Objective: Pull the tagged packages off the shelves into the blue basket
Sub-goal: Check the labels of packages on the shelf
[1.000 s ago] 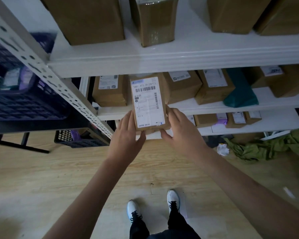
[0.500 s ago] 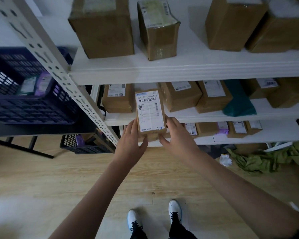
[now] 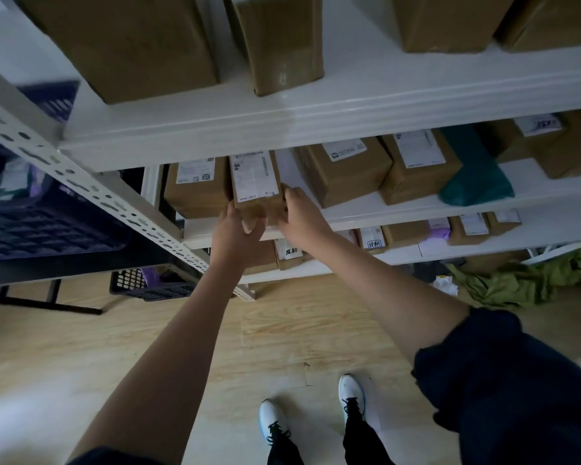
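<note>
White metal shelving (image 3: 316, 119) above a wood floor. At twelve o'clock, labelled package (image 3: 257, 186) on the middle shelf's front edge, clamped between left hand (image 3: 239, 234) and right hand (image 3: 301, 218); probably two-handed for steadiness. Blue basket (image 3: 47, 223) waiting at nine o'clock.

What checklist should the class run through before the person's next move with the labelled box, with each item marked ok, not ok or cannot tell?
1. Left hand grips the labelled box: ok.
2. Right hand grips the box's other side: ok.
3. Box clear of the middle shelf: not ok, it sits at the shelf's front edge.
4. Neighbouring box left undisturbed: cannot tell.
5. Blue basket within view at left: ok.
6. Label is the tagged one: cannot tell, print blurred.
</note>
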`<action>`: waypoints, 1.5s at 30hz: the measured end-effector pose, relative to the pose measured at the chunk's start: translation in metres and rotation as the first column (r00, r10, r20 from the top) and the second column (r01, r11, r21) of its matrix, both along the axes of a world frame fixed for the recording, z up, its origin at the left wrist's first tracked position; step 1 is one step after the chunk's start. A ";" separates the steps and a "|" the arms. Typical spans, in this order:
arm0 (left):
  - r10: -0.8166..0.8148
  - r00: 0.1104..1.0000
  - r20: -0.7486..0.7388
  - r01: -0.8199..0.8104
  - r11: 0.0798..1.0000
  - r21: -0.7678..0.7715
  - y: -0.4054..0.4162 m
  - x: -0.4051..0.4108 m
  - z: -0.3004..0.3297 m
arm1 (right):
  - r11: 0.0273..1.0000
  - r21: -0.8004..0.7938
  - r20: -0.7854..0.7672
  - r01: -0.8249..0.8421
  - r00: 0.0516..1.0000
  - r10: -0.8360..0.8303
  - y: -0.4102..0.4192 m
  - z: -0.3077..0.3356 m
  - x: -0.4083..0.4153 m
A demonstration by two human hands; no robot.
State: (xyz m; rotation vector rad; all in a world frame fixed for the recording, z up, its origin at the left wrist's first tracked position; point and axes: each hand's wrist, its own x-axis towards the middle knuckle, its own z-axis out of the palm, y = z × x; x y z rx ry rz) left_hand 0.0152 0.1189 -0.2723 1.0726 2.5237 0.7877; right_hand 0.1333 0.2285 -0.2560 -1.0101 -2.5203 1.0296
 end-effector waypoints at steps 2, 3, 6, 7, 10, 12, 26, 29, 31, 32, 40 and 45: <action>0.050 0.999 0.006 -0.050 0.999 -0.001 0.006 -0.008 -0.004 | 0.999 -0.025 -0.046 0.028 0.999 -0.029 0.003 -0.004 -0.007; 0.068 0.998 0.004 -0.068 0.998 0.003 0.007 -0.011 -0.007 | 0.999 -0.034 -0.062 0.026 0.998 -0.028 0.004 -0.005 -0.008; 0.086 0.996 -0.036 -0.086 0.996 0.020 0.003 -0.011 -0.014 | 1.000 -0.016 -0.095 -0.003 0.995 0.001 0.003 -0.008 0.010; 0.088 0.995 -0.055 -0.087 0.996 0.028 0.000 -0.007 -0.016 | 1.000 -0.008 -0.092 -0.009 0.996 0.008 0.003 -0.008 0.023; 0.083 0.995 -0.053 -0.081 0.996 0.029 -0.015 0.017 -0.015 | 0.999 -0.017 -0.065 0.052 0.996 -0.053 0.010 -0.017 0.071; 0.034 0.997 -0.066 -0.033 0.999 0.018 -0.024 0.036 -0.017 | 0.991 -0.045 -0.032 0.125 0.992 -0.126 0.025 -0.021 0.105; -0.012 0.986 0.169 0.000 0.998 0.068 0.040 0.136 -0.019 | 0.949 -0.217 0.059 0.228 0.974 -0.220 0.091 -0.012 0.140; 0.025 0.970 0.240 -0.048 0.995 0.090 0.061 0.137 -0.021 | 0.941 -0.240 0.075 0.238 0.971 -0.226 0.094 -0.012 0.140; 0.030 0.967 0.252 -0.049 0.997 0.068 0.074 0.133 -0.025 | 0.942 -0.239 0.070 0.234 0.972 -0.224 0.099 -0.013 0.137; 0.028 0.967 0.252 -0.045 0.997 0.061 0.080 0.130 -0.026 | 0.941 -0.246 0.058 0.231 0.973 -0.224 0.104 -0.015 0.134; 0.028 0.973 0.228 -0.038 0.999 0.036 0.123 0.109 -0.019 | 0.913 -0.276 0.009 0.301 0.950 -0.311 0.146 -0.014 0.118; 0.009 0.982 0.191 -0.013 1.000 0.020 0.142 0.101 -0.019 | 0.936 -0.245 0.064 0.253 0.967 -0.245 0.170 -0.014 0.116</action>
